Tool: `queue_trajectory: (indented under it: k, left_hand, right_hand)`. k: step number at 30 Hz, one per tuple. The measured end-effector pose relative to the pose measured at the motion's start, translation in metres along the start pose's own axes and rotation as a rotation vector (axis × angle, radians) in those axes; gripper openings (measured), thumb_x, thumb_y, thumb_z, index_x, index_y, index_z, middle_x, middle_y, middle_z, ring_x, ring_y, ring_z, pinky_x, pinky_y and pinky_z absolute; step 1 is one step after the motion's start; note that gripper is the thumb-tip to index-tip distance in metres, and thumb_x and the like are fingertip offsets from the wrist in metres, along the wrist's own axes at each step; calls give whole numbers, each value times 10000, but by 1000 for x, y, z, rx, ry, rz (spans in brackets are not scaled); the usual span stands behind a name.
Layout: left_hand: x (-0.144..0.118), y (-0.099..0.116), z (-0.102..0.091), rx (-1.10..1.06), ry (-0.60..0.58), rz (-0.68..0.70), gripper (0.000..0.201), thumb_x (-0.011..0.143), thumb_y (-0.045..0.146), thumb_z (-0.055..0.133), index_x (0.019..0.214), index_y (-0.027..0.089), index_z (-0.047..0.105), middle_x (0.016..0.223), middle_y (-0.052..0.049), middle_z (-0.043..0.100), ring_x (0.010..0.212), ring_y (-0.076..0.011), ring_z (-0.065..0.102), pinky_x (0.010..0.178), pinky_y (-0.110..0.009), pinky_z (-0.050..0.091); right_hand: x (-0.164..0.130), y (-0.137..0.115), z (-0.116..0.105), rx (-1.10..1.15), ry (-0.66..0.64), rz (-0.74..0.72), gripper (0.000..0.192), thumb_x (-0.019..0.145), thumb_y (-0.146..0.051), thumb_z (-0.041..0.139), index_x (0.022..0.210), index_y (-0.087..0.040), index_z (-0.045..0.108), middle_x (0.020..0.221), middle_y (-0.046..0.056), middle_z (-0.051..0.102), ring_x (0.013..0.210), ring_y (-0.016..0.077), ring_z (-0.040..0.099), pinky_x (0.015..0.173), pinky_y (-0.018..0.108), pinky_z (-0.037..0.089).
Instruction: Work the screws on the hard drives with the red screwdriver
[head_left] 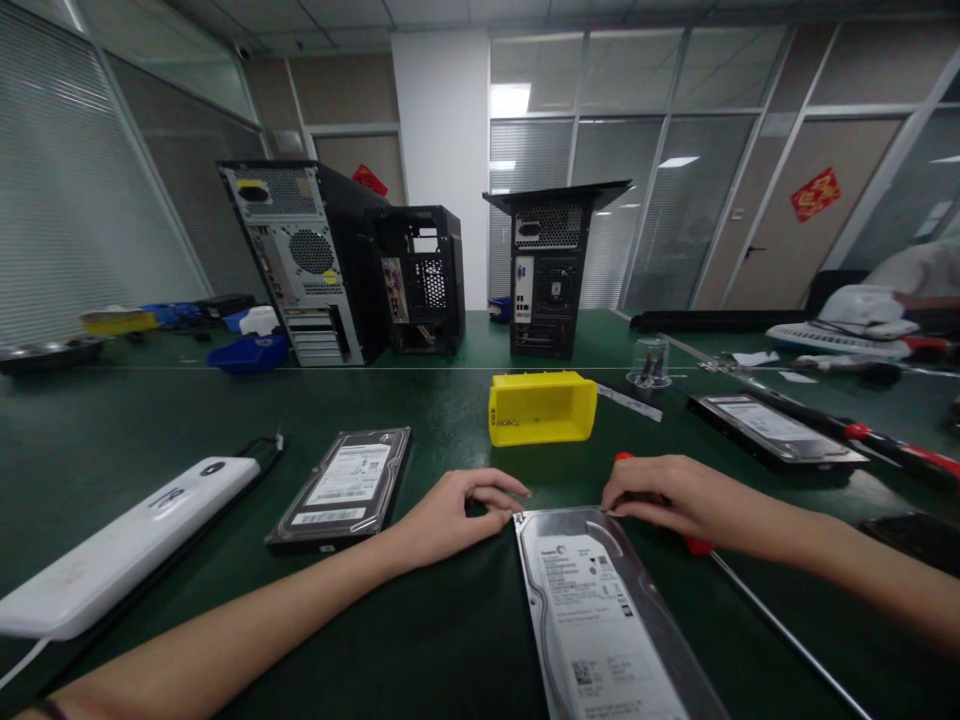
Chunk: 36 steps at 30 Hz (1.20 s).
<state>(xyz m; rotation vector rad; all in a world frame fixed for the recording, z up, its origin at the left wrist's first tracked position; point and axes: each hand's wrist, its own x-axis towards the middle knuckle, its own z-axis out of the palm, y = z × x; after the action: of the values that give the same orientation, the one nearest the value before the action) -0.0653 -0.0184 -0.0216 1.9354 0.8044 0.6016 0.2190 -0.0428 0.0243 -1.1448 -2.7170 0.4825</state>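
A hard drive [592, 610] with a white Seagate label lies on the green table in front of me, label up. My left hand [457, 510] is at its far left corner, thumb and fingertips closed together against the edge. At the far right corner, my right hand [667, 495] pinches with thumb and bent fingers; whether something small sits between them is hidden. Under the right hand lies a red-handled screwdriver [780, 620], its shaft running towards the lower right. Beyond the drive stands a yellow bin [544, 385] with small metal pieces inside, too small to name.
Other hard drives lie to the left [349, 480] and right [772, 425]. A white power strip [135, 540] with its cable is at far left. Computer cases [300, 250] stand at the back, with a clear cup [650, 362] nearer. A person's arm shows at far right.
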Motion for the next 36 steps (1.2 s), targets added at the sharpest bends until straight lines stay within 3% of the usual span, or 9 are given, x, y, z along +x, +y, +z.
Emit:
queue_trajectory:
  k: [9, 15, 24, 36]
  left_hand:
    - [-1, 2, -1, -10, -3, -6, 285, 817, 191, 556, 1098, 158, 594, 1001, -59, 699, 964, -177, 646, 878, -298, 469]
    - [0, 1, 0, -2, -1, -3, 290, 818, 202, 554, 1102, 156, 592, 1006, -60, 699, 964, -172, 646, 886, -298, 465]
    - [0, 4, 0, 0, 3, -20, 288, 806, 185, 558, 1089, 147, 598, 994, -61, 701, 949, -177, 650, 866, -284, 467]
    - [0, 1, 0, -2, 2, -8, 281, 817, 204, 552, 1091, 157, 595, 998, -56, 701, 949, -176, 649, 860, -286, 468]
  right_hand:
    - [10, -5, -16, -47, -114, -20, 227, 896, -308, 476, 938, -209, 677, 915, 26, 688, 846, 169, 642, 776, 306, 481]
    - [9, 4, -15, 176, -120, 41, 294, 882, -378, 490, 933, -166, 688, 881, 43, 691, 648, 120, 653, 592, 222, 523]
    - [6, 2, -15, 36, -97, -34, 225, 880, -317, 509, 981, -223, 687, 927, 18, 693, 852, 164, 650, 780, 288, 490]
    - [14, -4, -21, -98, -166, -84, 195, 894, -258, 475, 945, -228, 661, 910, 7, 682, 852, 168, 635, 772, 302, 458]
